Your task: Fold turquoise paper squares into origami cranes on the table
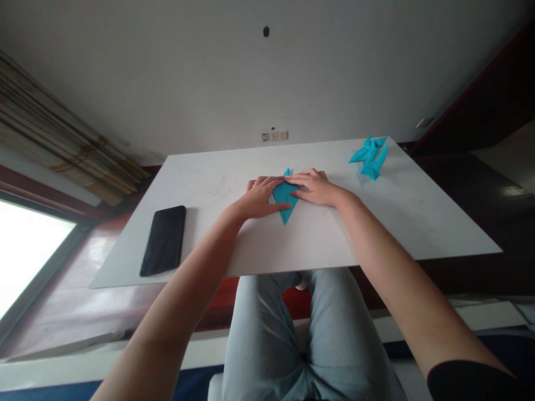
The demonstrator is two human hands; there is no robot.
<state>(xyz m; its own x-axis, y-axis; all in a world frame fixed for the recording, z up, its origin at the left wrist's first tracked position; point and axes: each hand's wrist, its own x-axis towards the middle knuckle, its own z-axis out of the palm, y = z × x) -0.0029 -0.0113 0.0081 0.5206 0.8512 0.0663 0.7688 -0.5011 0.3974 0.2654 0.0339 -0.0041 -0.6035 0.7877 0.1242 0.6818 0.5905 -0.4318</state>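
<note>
A blue folded paper [285, 201], shaped like a pointed kite, lies flat on the white table [326, 239] in front of me. My left hand [259, 198] rests on its left side, fingers stretched flat across the top and thumb pressing along the lower left edge. My right hand [314, 187] lies on its right side, fingers flat and pressing the paper down. The paper's lower tip points toward me and its top tip shows between my fingertips.
A black phone [164, 239] lies face down near the table's left edge. Finished blue folded paper figures [370, 156] sit at the far right corner. A wall socket [275, 135] is behind the table. My knees are under the near edge.
</note>
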